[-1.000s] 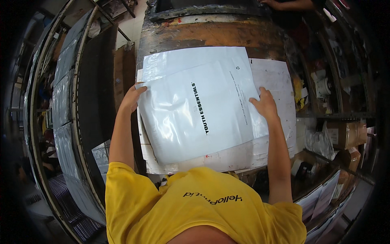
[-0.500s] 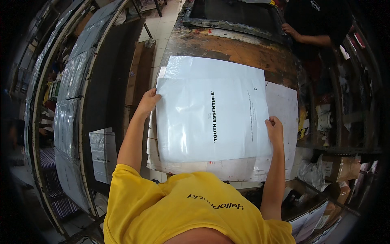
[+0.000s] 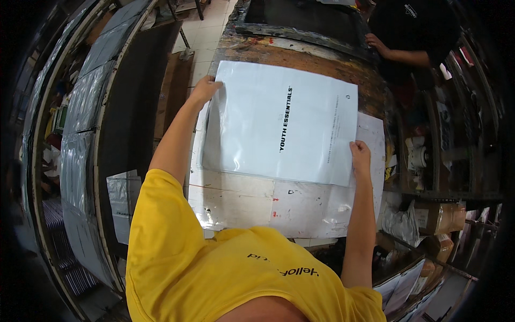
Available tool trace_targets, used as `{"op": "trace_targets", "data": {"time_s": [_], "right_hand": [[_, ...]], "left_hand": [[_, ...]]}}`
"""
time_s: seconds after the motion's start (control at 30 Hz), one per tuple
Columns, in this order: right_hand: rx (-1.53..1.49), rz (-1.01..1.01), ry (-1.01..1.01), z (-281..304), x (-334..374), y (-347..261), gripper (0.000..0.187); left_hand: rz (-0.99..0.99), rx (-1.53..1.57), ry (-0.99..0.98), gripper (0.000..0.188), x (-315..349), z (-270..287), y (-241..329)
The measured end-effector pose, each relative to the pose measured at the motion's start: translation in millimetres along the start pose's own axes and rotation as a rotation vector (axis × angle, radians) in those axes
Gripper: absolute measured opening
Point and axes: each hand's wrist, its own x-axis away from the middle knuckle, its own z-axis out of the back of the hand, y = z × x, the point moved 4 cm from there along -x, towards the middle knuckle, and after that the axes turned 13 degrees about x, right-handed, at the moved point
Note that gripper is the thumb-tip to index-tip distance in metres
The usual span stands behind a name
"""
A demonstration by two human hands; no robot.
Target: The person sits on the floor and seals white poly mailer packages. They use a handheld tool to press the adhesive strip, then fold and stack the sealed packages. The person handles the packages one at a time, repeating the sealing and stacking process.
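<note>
Gripping the white bag (image 3: 284, 123) at opposite corners; right hand (image 3: 360, 155) pinches its near corner, left hand (image 3: 205, 89) holds the far corner on the other side; bag stretched flat between both hands over a white board (image 3: 252, 201) on the stained table (image 3: 300, 56); beyond the hands, a dark frame (image 3: 306, 21); another person's hand (image 3: 378, 45) rests on its edge.
</note>
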Motion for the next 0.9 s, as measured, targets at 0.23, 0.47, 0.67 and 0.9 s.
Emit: {"op": "trace_targets", "data": {"time_s": [0.23,0.47,0.67,0.9], "right_hand": [[0.091,-0.059,0.042,-16,9,0,0.023],[0.1,-0.046,0.051,-17,3,11,0.025],[0.133,-0.029,0.11,-21,17,-8,0.029],[0.146,-0.045,0.131,-19,14,0,0.031]], "left_hand": [[0.02,-0.138,-0.055,0.054,19,6,-31],[-0.019,-0.078,-0.048,0.046,14,7,-49],[-0.053,-0.02,0.034,0.042,25,6,-49],[-0.146,-0.207,0.132,0.045,26,3,-49]]}}
